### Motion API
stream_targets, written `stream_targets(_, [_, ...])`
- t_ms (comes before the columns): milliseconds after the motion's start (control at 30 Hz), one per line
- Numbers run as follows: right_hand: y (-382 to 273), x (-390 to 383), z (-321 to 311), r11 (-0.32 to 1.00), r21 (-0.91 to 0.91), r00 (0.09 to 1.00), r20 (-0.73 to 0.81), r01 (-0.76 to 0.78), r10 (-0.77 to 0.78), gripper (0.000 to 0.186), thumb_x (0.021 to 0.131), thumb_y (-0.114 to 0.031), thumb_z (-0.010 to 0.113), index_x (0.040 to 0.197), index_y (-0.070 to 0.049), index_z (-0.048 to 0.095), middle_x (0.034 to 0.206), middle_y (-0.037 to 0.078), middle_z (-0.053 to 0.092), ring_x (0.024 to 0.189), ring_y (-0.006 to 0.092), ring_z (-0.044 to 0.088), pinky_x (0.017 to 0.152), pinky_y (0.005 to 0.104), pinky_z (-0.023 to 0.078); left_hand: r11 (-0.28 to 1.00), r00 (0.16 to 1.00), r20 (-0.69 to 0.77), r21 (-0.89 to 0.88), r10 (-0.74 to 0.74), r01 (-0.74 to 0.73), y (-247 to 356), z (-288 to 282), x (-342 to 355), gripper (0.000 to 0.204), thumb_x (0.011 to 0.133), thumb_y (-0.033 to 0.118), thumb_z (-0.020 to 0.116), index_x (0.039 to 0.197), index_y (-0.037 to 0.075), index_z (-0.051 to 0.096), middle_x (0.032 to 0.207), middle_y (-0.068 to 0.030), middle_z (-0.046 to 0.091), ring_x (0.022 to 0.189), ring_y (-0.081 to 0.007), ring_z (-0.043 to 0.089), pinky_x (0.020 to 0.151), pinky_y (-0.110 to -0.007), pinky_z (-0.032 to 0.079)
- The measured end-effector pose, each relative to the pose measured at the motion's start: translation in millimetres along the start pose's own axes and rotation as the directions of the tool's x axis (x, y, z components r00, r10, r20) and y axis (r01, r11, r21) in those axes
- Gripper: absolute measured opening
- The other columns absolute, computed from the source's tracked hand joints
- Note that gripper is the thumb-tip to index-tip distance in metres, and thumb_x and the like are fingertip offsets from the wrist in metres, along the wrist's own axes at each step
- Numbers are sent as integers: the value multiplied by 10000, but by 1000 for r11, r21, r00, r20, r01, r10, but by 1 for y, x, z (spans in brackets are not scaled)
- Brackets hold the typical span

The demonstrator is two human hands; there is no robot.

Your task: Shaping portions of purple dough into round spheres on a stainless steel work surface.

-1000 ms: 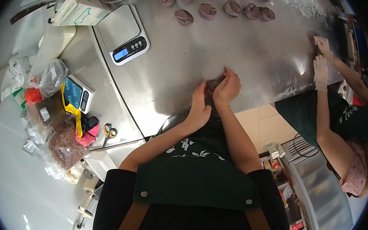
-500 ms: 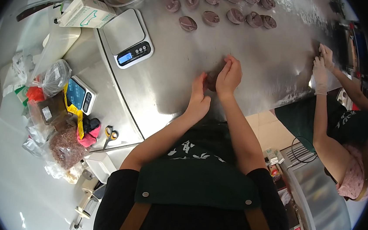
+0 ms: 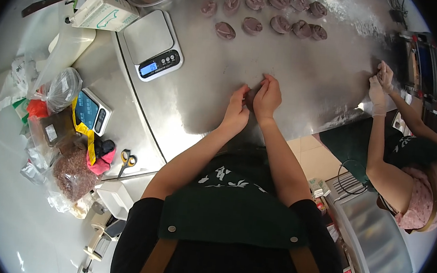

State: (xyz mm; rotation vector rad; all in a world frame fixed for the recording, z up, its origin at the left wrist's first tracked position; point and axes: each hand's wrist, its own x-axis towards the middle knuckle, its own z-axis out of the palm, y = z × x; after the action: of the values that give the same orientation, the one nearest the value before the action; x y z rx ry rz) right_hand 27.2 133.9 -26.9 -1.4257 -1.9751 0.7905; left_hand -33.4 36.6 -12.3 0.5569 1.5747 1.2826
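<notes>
My left hand [image 3: 236, 111] and my right hand [image 3: 268, 100] are cupped towards each other over the near middle of the steel table. Between them sits a dark purple-brown dough piece [image 3: 251, 99], mostly hidden by palms and fingers. Both hands are curled against its sides. Farther back, several purple dough pieces [image 3: 252, 26] with folded, creased tops lie in two loose rows on the metal.
A digital scale [image 3: 153, 47] stands left of my hands, near a carton [image 3: 107, 11]. Scissors [image 3: 127, 161], a second scale [image 3: 92, 111] and bagged goods [image 3: 75, 173] lie farther left. At right, a co-worker's gloved hands [image 3: 379, 88] work over the same table [image 3: 307, 76].
My hands stay around the dough piece but have shifted slightly nearer to me, the right one lower and the fingers more curled. The co-worker's hands remain close together.
</notes>
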Motion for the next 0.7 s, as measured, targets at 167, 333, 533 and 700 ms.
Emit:
stream_targets(167, [-16,0,-10,984,101,988,-34,-146,150,180,888,-81,470,1008,-61,603,844,84,628,793,287,601,715,392,463,991,994,37,84,103,-106,6,10,-19,699,729,-154,349,1408,-31,230,1401,-208,319,1316,-310,348,1117,-402,264])
stream_targets(333, [2,-10,-17,987,-160,997,-74,-10,-2,205,919,-105,435,1031,-45,596,896,92,638,836,273,601,754,369,460,951,976,50,219,213,-218,13,22,-42,718,710,-141,359,1405,-43,211,1403,-222,278,1332,-328,301,1116,-405,269])
stream_targets(533, [11,-8,-13,987,-149,998,-7,56,-58,185,887,-94,470,1027,-56,584,914,105,635,869,303,589,766,410,429,970,995,-3,223,96,-93,9,14,-20,710,720,-109,387,1407,-45,217,1411,-214,300,1308,-335,336,1089,-416,296])
stream_targets(700, [-17,-5,-17,985,57,984,-57,-165,169,193,898,-116,475,1029,-51,600,899,117,642,860,316,601,773,424,445,924,987,57,348,151,-161,1,12,-24,712,709,-91,412,1401,-39,255,1379,-215,376,1290,-333,367,1075,-422,298])
